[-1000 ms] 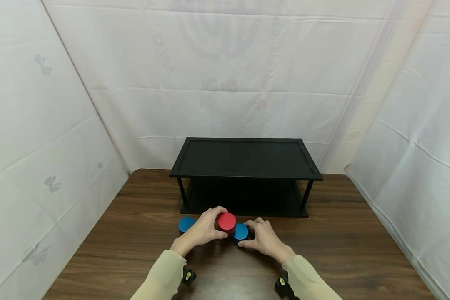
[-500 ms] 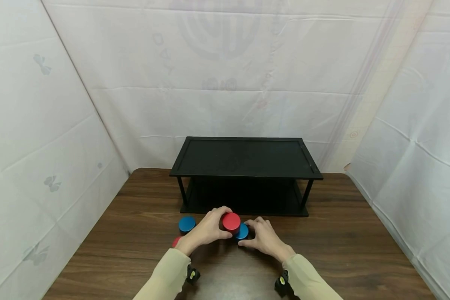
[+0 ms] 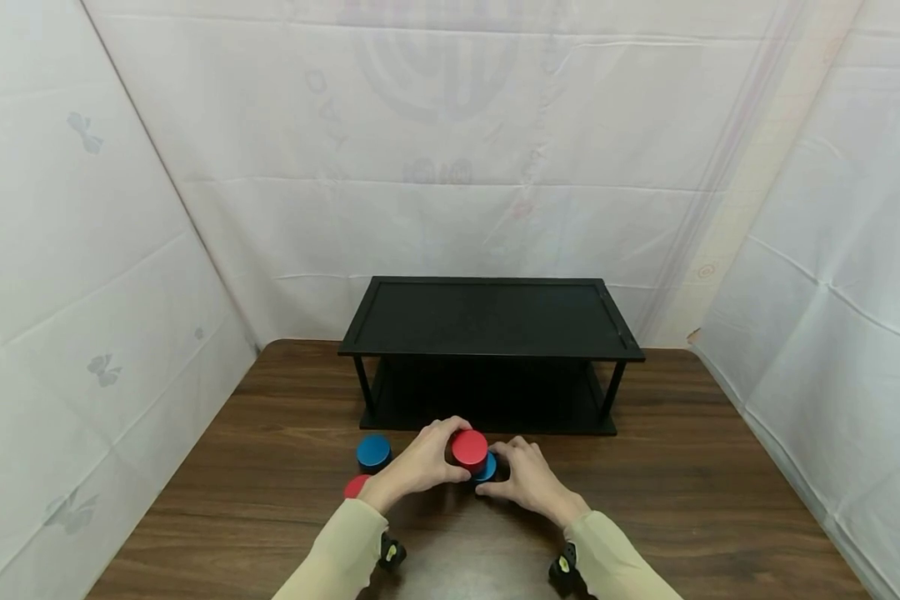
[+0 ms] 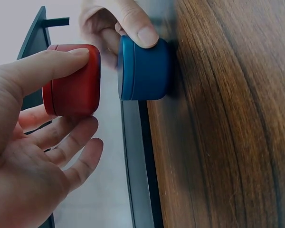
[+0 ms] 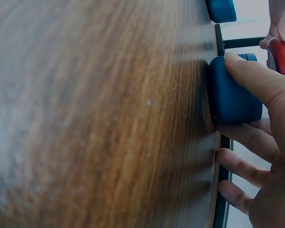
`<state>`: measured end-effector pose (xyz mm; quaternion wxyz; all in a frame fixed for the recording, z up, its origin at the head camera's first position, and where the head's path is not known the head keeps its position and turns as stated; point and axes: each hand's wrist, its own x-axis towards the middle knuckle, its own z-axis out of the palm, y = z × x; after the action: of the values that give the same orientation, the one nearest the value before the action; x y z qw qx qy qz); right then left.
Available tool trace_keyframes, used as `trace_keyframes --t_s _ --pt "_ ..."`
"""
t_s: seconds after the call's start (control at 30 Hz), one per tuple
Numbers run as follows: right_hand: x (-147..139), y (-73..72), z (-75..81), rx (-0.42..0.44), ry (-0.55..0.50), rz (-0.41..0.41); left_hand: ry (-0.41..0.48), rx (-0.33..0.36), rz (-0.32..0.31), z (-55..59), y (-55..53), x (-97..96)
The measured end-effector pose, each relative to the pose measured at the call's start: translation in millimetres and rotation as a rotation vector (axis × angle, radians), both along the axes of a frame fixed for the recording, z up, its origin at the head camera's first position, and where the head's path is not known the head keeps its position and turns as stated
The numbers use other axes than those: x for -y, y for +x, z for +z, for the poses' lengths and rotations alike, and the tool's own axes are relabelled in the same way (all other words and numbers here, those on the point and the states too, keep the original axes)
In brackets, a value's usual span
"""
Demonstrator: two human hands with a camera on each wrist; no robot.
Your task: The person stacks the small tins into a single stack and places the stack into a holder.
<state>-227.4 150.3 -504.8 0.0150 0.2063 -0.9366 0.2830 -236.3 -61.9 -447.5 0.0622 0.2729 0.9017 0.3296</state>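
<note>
Shifted right, the left grip (image 3: 422, 460) pinches a red container (image 3: 469, 448) just above the blue container (image 4: 149, 71) that the right grip (image 3: 528, 477) pinches on the counter (image 3: 690, 500); left sit a second blue container (image 3: 373, 451) and second red container (image 3: 355, 486), a black rack (image 3: 487, 317) on the far side.

A smooth red lidded cylinder (image 3: 469, 451) is upright in the left grip (image 3: 422, 463), higher than a smooth blue lidded cylinder (image 4: 147, 73) standing on the desk (image 3: 255, 500) within the right grip (image 3: 529, 478).

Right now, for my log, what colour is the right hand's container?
The container is blue, clearest in the right wrist view.
</note>
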Motion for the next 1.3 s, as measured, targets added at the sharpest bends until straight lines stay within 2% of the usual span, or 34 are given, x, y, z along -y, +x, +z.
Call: trace_keyframes --t_s 1.3 --pt "1.0 -0.1 -2.4 -0.046 0.014 0.002 -0.014 0.003 -0.014 -7.8 -1.3 -15.3"
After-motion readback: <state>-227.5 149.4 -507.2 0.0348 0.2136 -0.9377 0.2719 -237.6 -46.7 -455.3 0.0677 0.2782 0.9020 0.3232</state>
